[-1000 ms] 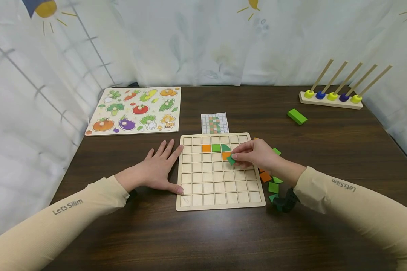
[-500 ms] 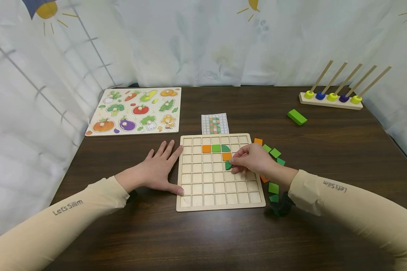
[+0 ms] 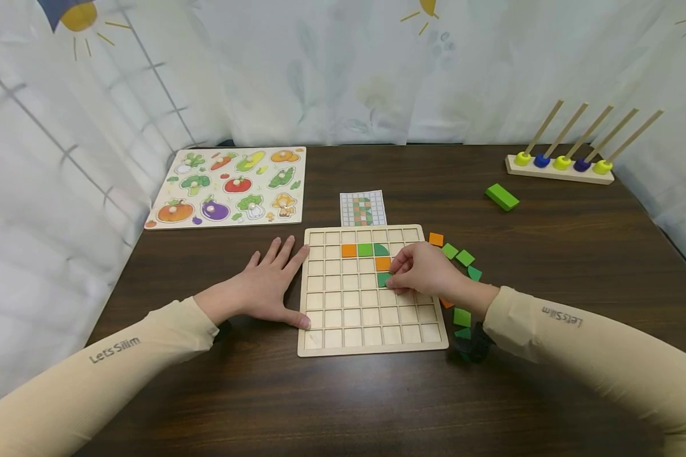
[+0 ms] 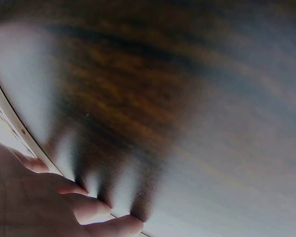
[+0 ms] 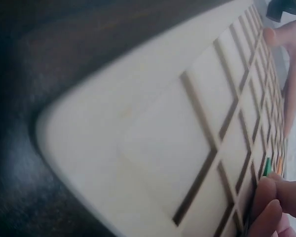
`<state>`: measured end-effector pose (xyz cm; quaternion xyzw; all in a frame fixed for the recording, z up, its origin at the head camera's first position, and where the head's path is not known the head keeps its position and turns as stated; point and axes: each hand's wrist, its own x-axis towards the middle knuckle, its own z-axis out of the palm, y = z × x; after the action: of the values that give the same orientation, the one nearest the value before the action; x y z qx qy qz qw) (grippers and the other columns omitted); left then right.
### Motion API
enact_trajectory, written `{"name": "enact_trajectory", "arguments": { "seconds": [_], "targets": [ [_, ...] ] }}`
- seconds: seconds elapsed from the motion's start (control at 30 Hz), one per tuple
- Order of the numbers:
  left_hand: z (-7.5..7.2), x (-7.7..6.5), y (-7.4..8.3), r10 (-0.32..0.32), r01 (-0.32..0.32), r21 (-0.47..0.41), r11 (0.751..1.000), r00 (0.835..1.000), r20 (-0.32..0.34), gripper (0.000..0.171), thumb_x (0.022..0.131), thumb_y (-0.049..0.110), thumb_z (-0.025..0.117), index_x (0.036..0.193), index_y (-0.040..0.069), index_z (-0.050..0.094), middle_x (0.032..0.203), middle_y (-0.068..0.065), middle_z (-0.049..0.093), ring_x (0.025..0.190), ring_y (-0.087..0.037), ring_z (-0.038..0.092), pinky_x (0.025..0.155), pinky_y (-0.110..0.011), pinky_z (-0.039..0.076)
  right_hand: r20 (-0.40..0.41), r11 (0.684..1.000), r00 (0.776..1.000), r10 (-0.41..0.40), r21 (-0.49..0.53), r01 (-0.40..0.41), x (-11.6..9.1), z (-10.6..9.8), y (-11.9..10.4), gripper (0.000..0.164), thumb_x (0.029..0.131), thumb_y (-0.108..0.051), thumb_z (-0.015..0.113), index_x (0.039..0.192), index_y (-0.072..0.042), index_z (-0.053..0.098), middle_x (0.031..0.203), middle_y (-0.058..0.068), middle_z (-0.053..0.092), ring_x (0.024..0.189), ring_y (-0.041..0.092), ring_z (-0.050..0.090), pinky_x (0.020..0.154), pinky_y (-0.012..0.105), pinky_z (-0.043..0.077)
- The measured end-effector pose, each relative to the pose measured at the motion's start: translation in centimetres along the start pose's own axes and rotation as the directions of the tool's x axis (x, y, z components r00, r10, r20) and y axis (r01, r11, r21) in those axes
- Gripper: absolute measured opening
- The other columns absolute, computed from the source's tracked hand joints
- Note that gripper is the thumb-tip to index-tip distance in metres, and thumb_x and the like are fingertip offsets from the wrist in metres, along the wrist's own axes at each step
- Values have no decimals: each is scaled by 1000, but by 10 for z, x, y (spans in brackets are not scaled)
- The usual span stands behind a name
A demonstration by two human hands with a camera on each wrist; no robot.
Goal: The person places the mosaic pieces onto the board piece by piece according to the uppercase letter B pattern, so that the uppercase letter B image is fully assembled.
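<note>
A wooden grid board (image 3: 343, 352) lies on the dark table. My right hand (image 3: 429, 270) is over its right part, thumb and fingers pinching a dark green tile (image 3: 382, 280) at the cell below an orange tile (image 3: 382, 263). The tile's right side is hidden by the fingertips; in the right wrist view its green edge (image 5: 267, 167) stands up from the grid. In the row above lie another orange tile (image 3: 349, 251), a light green tile (image 3: 365, 250) and a rounded dark green tile (image 3: 380, 249). My left hand (image 3: 265, 282) has its fingers spread, touching the board's left edge.
Loose orange and green tiles (image 3: 462, 317) lie right of the board, partly under my right arm. Behind the board is a pattern card (image 3: 363, 208). A vegetable puzzle (image 3: 228, 186) stands back left, a green block (image 3: 502, 197) and a bead-and-peg stand (image 3: 559, 169) back right.
My right hand has moved slightly down with the dark green tile, from beside the orange tile to the cell below it, where the tile now lines up. My left hand has stayed put.
</note>
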<state>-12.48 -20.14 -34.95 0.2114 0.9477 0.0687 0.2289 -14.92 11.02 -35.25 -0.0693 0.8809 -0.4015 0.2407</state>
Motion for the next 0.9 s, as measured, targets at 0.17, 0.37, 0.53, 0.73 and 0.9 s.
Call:
{"name": "enact_trajectory", "arguments": {
  "seconds": [0.17, 0.37, 0.53, 0.73, 0.9],
  "targets": [
    [0, 1, -1, 2, -2, 0, 1000, 1000, 6, 136, 73, 78, 73, 165, 7, 4, 170, -28, -2, 156, -52, -1, 116, -77, 13, -12, 999, 1000, -15, -45, 15, -1, 2, -1, 19, 85, -12, 83, 90, -4, 67, 73, 7, 69, 61, 13, 68, 61, 28, 52],
    [1, 1, -1, 6, -6, -4, 1000, 1000, 8, 136, 74, 78, 73, 165, 7, 3, 170, -28, -3, 156, -52, -1, 116, -77, 13, -20, 998, 1000, -16, -57, 15, -3, 2, -1, 19, 86, -14, 83, 89, -4, 67, 73, 7, 69, 61, 14, 67, 61, 28, 52],
    [2, 1, -2, 6, -6, -2, 1000, 1000, 15, 136, 74, 78, 73, 165, 7, 2, 170, -28, -5, 156, -53, -1, 116, -77, 13, 9, 1000, 1000, -23, -9, 23, -4, -3, 1, 19, 88, -13, 81, 91, -2, 66, 75, 8, 70, 64, 15, 68, 64, 28, 55],
    [2, 0, -1, 1, -1, -9, 1000, 1000, 2, 136, 73, 79, 73, 165, 8, 3, 170, -27, -3, 156, -52, -2, 116, -77, 13, -36, 995, 995, -94, -20, 94, -9, -26, 10, 18, 92, -13, 77, 101, 0, 69, 85, 9, 70, 75, 17, 65, 67, 26, 53],
    [1, -1, -1, 4, -4, -4, 1000, 1000, -4, 135, 74, 78, 73, 165, 7, 4, 170, -28, -2, 156, -52, -1, 116, -77, 14, -92, 988, 985, -145, -63, 140, -16, -53, 29, 23, 95, -16, 73, 112, 0, 70, 102, 13, 71, 87, 21, 64, 74, 26, 54]
  ]
}}
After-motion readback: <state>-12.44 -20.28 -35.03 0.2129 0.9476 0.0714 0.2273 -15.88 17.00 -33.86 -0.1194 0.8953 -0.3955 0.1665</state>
